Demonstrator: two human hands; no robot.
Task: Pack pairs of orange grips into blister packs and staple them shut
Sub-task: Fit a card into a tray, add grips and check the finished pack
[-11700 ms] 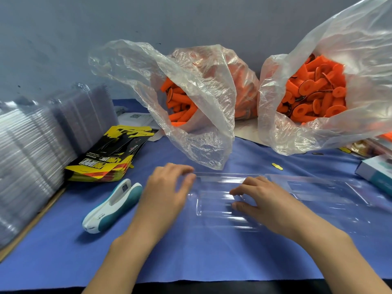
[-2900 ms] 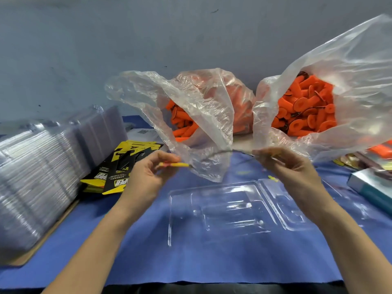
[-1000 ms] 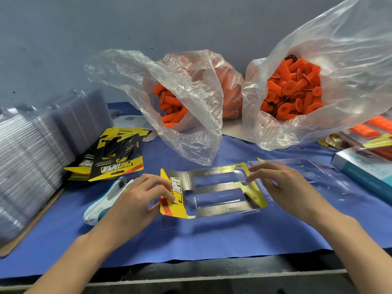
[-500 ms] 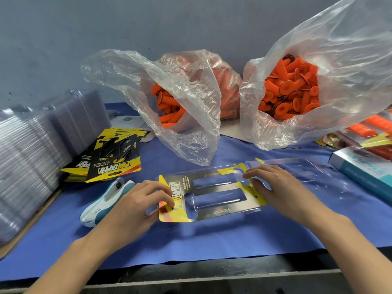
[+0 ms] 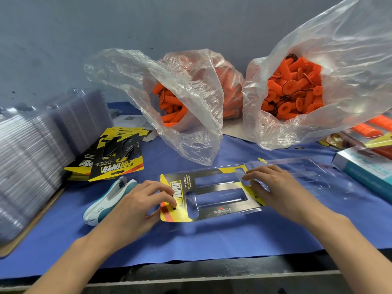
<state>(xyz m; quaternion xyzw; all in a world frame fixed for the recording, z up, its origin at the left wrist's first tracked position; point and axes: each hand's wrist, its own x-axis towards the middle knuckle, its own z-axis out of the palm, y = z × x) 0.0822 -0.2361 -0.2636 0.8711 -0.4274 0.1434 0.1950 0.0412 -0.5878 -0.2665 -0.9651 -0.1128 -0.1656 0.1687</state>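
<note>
On mat (image 5: 212,240) | left hand (image 5: 135,204), right hand (image 5: 282,192) press one card (image 5: 212,211) (grip seemingly slack) | two bags (image 5: 191,124) (image 5: 350,81)

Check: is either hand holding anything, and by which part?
Nothing is lifted. The printed card lies flat; the left hand presses its logo end, the right hand its other end. Left thumb hidden: a pinch cannot be told.

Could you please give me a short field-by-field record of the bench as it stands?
Left hand: fingertips on the card insert's left end
Right hand: fingertips on its right end
Card insert: lying in the open blister pack
Cavities: no grips yet
Stapler: on the blue cloth, left of both hands
Orange grips: in two plastic bags behind
</note>
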